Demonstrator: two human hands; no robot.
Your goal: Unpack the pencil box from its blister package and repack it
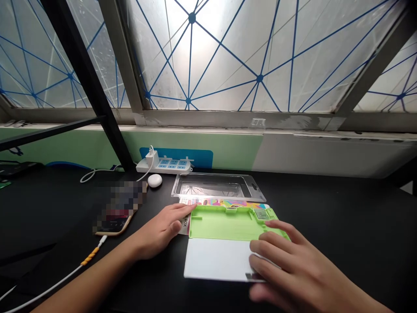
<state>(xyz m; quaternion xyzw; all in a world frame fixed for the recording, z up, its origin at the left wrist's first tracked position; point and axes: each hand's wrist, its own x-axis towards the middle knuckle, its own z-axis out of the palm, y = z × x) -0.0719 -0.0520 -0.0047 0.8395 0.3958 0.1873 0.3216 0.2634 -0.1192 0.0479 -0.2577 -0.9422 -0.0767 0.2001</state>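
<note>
A light green plastic case (215, 228), shaped like a pencil box, lies open on the dark table with its white lid panel (216, 258) folded toward me. Moulded clips and a small clear window show inside the green half. My left hand (163, 230) rests at its left edge, fingers stretched out, fingertips at the upper left corner. Over the right side spreads my right hand (286, 261), fingers apart and slightly bent, thumb near the lid's front edge. The thumb is blurred. A colourful printed card (184, 221) lies partly under the case.
Behind the case lies a clear plastic blister tray (211, 184). To the left are a phone (120, 213) with a plugged-in white cable (61, 280), a white earbud case (154, 181) and a power strip (171, 165). A black metal post (97, 95) slants down at left.
</note>
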